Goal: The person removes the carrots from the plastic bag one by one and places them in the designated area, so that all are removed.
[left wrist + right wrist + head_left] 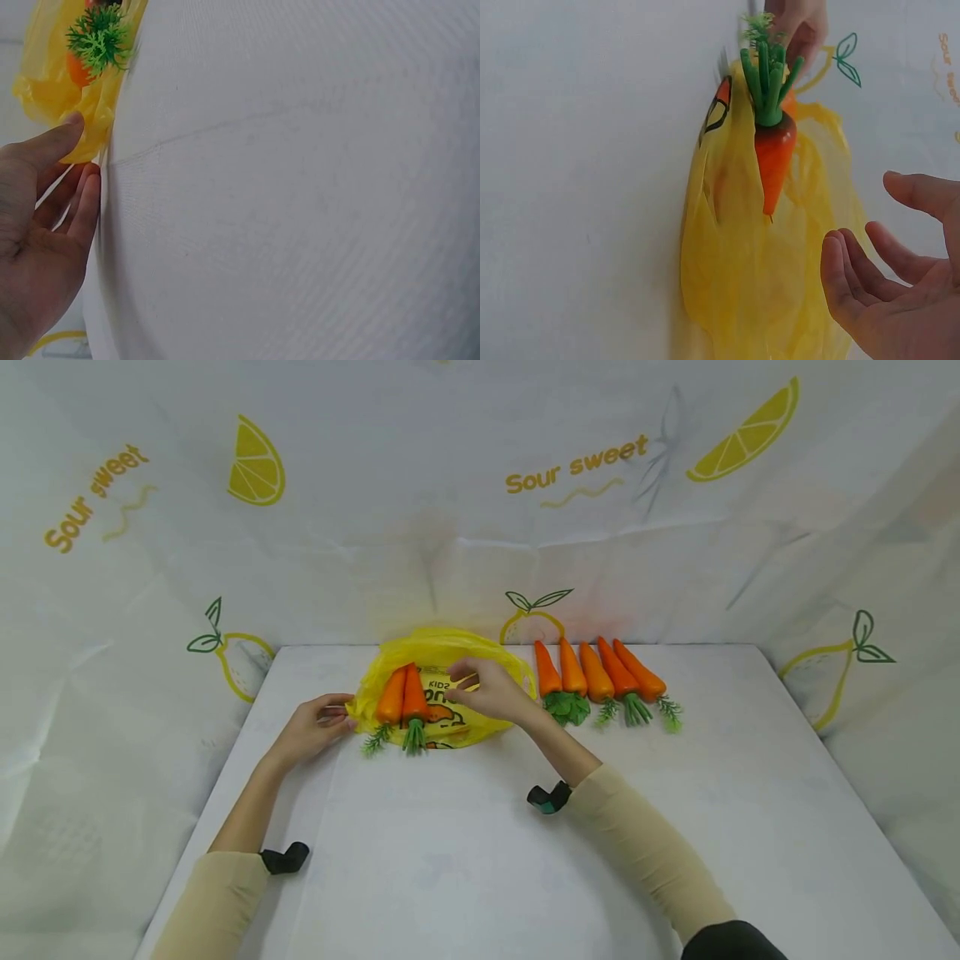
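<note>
A yellow plastic bag [457, 647] with dark print lies on the white table, spread wide. Two orange carrots lie side by side on its left part: a left one [390, 697] with feathery green leaves and a right one [415, 693] with thick green stems. At the bag's left edge, my left hand [315, 727] holds the plastic between thumb and fingers; the left wrist view shows the thumb on top of the bag [52, 90]. My right hand [491, 689] hovers over the bag's right part, fingers spread and loosely bent, holding nothing. In the right wrist view it is apart from the carrot [775, 161].
Several more carrots [597, 672] lie in a row right of the bag, green tops toward me. Behind the table [465, 835] hangs a white cloth [390, 485] printed with lemons and lettering.
</note>
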Tool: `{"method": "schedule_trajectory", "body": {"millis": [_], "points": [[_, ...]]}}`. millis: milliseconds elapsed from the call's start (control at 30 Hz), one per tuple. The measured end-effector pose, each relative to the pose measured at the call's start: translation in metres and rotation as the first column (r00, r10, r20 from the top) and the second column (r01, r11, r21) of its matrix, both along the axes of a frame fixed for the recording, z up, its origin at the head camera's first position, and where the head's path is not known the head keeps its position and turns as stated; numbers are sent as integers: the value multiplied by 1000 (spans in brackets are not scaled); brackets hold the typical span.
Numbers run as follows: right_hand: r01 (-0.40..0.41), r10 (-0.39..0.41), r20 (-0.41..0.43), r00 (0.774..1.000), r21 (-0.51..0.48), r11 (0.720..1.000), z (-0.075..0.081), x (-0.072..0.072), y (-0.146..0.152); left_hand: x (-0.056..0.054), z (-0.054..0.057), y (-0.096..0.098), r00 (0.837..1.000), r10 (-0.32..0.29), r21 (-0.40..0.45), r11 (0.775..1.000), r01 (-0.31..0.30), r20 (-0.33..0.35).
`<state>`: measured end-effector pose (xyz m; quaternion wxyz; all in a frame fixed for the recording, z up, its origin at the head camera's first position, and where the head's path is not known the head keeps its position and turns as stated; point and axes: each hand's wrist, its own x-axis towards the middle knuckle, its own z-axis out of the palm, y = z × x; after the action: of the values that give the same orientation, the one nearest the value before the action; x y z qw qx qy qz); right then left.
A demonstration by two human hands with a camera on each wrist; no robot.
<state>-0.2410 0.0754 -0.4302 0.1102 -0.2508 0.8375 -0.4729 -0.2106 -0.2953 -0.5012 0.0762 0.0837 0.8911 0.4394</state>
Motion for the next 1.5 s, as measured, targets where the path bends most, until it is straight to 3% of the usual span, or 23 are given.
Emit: {"method": "schedule_trajectory", "body": {"millis": [367, 833, 1200, 1500], "points": [[-48, 47, 54, 997, 24, 999, -17, -2, -30, 1, 0, 0, 1000, -9, -3, 1000, 9, -10], [-55, 42, 80, 996, 167, 984, -38, -3, -57, 2, -1, -1, 1000, 5, -9, 1000, -5, -9], [-3, -11, 85, 996, 161, 987, -43, 2, -67, 2, 1, 1, 1000, 2, -13, 1000, -2, -11], [28, -47, 86, 995, 217, 976, -40, 1, -68, 2, -1, 1, 1000, -4, -3, 1000, 4, -14]]}}
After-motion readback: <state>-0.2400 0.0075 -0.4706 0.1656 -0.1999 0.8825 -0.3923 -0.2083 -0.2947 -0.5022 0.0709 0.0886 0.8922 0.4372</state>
